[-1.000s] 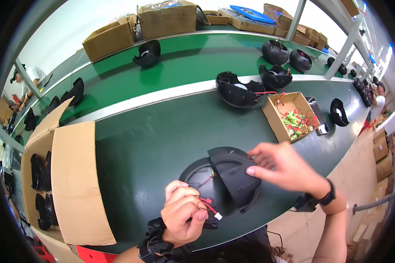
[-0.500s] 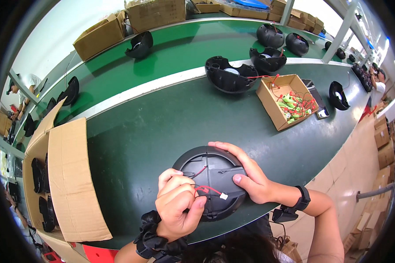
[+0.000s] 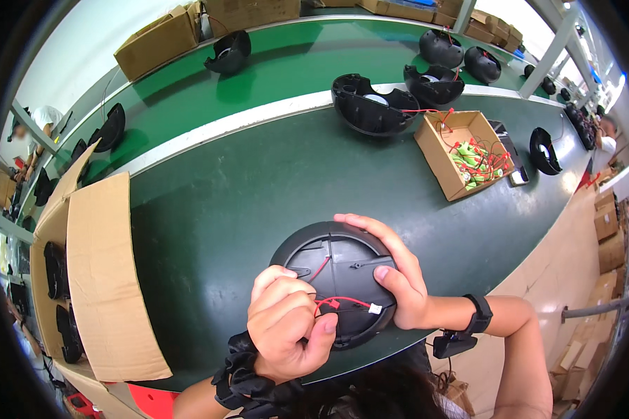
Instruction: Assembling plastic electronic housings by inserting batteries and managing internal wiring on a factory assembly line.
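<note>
A round black plastic housing [image 3: 351, 279] is held near the table's front edge, its ribbed flat face turned up. My right hand [image 3: 402, 283] grips its right rim, thumb on the face and fingers round the far edge. My left hand [image 3: 286, 322] is closed over the left side. From between its thumb and fingers comes a red wire [image 3: 349, 300] ending in a white connector [image 3: 375, 309], which lies over the face. Another short red wire [image 3: 320, 268] runs out of the housing near the centre seam. The fingertips of my left hand are partly hidden.
On the left stands an open cardboard box [image 3: 105, 279] with black parts inside. A small carton [image 3: 437, 157] of green wired cells sits at the back right. Black half-shells [image 3: 374, 115] stand behind it and along the green conveyor [image 3: 293, 63]. People work at both far sides.
The view has shifted slightly. My hands keep hold of the housing and the wire; the white connector now lies a little farther right on the face, closer to my right hand.
</note>
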Motion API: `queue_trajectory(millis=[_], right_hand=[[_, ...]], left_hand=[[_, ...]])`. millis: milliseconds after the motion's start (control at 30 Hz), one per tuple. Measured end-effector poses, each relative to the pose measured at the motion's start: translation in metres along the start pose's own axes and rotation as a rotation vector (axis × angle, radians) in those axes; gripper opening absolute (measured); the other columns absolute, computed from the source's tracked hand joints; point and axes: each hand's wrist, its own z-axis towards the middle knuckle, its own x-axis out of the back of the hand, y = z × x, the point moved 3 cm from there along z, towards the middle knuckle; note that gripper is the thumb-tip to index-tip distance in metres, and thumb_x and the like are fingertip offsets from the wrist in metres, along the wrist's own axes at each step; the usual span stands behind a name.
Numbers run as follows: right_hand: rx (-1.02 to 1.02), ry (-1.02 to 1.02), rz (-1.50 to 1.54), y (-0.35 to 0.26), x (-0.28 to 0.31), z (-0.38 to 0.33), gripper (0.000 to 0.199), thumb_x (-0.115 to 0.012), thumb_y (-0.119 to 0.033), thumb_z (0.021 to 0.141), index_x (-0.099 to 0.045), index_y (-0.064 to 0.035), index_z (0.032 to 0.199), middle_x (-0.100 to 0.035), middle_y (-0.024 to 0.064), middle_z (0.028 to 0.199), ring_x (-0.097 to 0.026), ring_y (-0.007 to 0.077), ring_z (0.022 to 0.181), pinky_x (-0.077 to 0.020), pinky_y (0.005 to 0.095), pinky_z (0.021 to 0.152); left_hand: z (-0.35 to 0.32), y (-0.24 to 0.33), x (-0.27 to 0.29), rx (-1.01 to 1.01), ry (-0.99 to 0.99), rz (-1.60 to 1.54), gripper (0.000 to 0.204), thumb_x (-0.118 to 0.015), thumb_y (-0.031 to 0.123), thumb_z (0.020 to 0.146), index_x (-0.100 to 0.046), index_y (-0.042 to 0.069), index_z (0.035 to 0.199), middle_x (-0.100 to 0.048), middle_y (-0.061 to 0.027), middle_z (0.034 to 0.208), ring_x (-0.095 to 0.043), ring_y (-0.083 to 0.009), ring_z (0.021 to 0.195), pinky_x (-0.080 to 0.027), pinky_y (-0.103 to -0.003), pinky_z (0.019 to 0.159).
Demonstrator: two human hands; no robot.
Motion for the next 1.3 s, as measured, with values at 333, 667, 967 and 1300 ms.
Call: queue_trajectory(millis=[333,667,967,1300], right_hand=[[-0.161,-0.307,0.301,0.009,0.008,0.037,0.048,-0.037,-0.040,0.098,-0.054,0.0039,0.111,-0.054,0.0180,0.123,-0.050,0.0253,0.119,-0.0387,0.0388,0.101],[-0.263,-0.435,0.332,0.009,0.004,0.043,0.042,-0.043,-0.025,0.092,-0.061,0.0088,0.110,-0.059,0.0255,0.116,-0.055,0.0317,0.114,-0.0376,0.0402,0.103],[-0.113,-0.062,0.286,0.012,0.027,0.048,0.039,-0.042,-0.018,0.092,-0.058,0.0112,0.112,-0.062,0.0194,0.113,-0.061,0.0216,0.103,-0.0454,0.0322,0.095],[-0.104,0.033,0.280,0.012,0.025,0.045,0.042,-0.040,-0.023,0.097,-0.059,0.0111,0.110,-0.062,0.0193,0.112,-0.062,0.0205,0.101,-0.0464,0.0309,0.093]], left_hand=[[-0.001,0.002,-0.002,-0.046,-0.154,-0.191,0.034,-0.069,0.003,0.067,-0.039,0.009,0.051,-0.047,-0.0022,0.053,-0.054,-0.0200,0.057,-0.042,-0.037,0.075],[-0.002,0.005,0.001,-0.087,-0.147,-0.163,0.032,-0.069,0.005,0.068,-0.042,0.008,0.051,-0.046,-0.0015,0.053,-0.056,-0.0201,0.059,-0.043,-0.038,0.077],[-0.004,-0.048,0.016,-0.121,0.198,-0.197,0.060,-0.075,0.045,0.071,-0.050,0.003,0.105,-0.048,-0.0275,0.128,-0.043,-0.0371,0.123,-0.027,-0.051,0.105],[-0.003,-0.034,-0.016,0.146,-0.127,-0.137,0.125,-0.091,0.039,0.042,-0.025,-0.001,0.140,-0.034,-0.0227,0.139,-0.040,-0.0358,0.127,-0.036,-0.043,0.104]])
